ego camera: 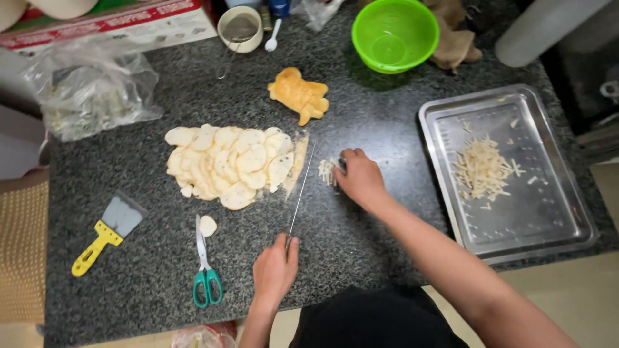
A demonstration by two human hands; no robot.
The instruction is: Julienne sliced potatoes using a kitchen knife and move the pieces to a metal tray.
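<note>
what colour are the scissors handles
Teal green, on the scissors left of the left hand; head view.

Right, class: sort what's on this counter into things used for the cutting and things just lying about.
In use: long thin-bladed knife in left hand; small pile of pale cut strips under right hand; pale round slices; steel tray.

Lying about: teal-handled scissors; yellow-handled scraper; green plastic bowl.

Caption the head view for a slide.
Left hand holds a knife beside sliced rounds; right hand gathers cut strips near the tray.
</note>
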